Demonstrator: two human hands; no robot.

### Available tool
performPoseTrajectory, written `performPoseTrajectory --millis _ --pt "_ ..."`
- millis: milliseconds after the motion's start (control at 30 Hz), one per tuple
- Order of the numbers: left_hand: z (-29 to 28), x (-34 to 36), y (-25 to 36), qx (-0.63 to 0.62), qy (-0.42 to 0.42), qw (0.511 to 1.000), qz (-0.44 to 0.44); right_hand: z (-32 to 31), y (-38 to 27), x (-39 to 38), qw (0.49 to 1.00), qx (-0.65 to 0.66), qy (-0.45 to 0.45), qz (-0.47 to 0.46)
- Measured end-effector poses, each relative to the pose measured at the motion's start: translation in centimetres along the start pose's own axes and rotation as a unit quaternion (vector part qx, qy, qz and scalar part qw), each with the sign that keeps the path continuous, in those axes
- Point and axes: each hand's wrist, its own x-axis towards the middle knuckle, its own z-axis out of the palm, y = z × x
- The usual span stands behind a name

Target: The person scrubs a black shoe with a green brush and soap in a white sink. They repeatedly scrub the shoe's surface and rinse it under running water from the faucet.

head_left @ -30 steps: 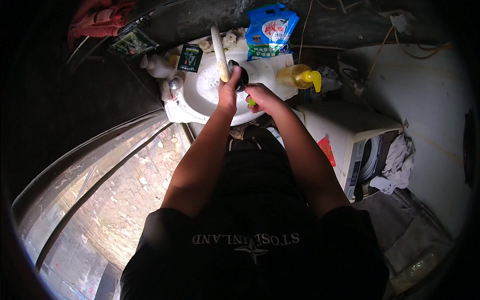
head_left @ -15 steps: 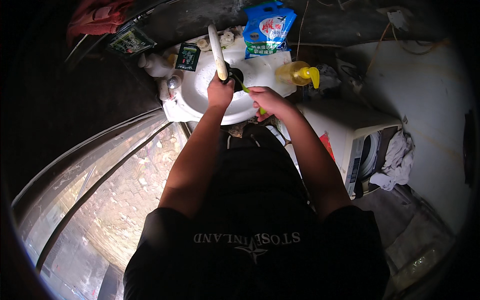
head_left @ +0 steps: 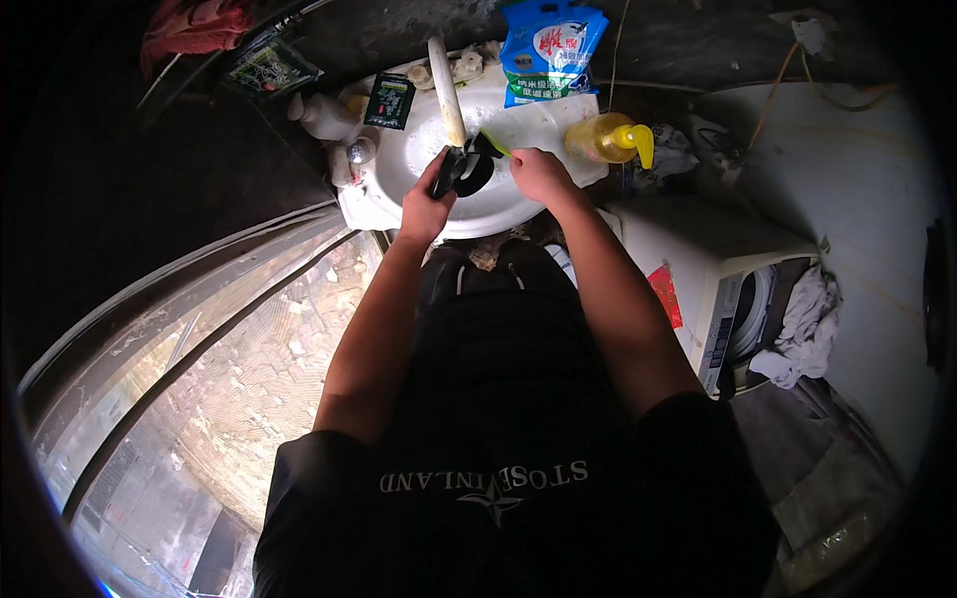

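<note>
Over the white washbasin (head_left: 508,209), my left hand (head_left: 427,207) grips a black object (head_left: 474,177), possibly a shoe or sandal, low at the left of the bowl. My right hand (head_left: 541,177) is closed on a thin green-handled tool (head_left: 493,143), probably a brush, whose far end reaches the black object. A whitish spout (head_left: 445,85) rises behind them, its lower end close above the black object. A yellow pump bottle (head_left: 608,142) stands on the basin's right side.
A blue detergent bag (head_left: 551,50), green packet (head_left: 389,102) and white bottle (head_left: 324,117) line the basin. A red cloth (head_left: 194,30) hangs upper left. A washing machine (head_left: 678,239) with bunched white cloth (head_left: 802,329) is at right; a bright screened panel (head_left: 224,414) at lower left.
My left hand has moved down and left with the black object, away from the spout. My right hand has risen toward the upper right with the green tool. The view has shifted slightly.
</note>
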Motion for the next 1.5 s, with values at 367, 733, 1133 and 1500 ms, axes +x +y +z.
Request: performPoseTrajectory --millis 367,733,1133,1500 --pt "-2.0 -1.3 -0.8 0.024 -0.067 0.994 0.087 -1.7 -2.1 -3.4 0.992 0.112 -0.037 -0.053" --pt "-1.5 -3.0 -2.0 0.152 0.07 0.98 0.105 2.7 1.1 -0.5 0.988 -0.142 0.047 -0.03" --pt "-3.6 -5.3 -2.6 -0.364 -0.125 0.913 -0.136 4.4 -1.6 -2.7 0.998 0.024 0.001 -0.065" --pt "0.0 -3.5 -2.3 -0.345 0.069 0.918 -0.184 4.7 -0.1 -2.2 0.997 0.006 0.034 -0.069"
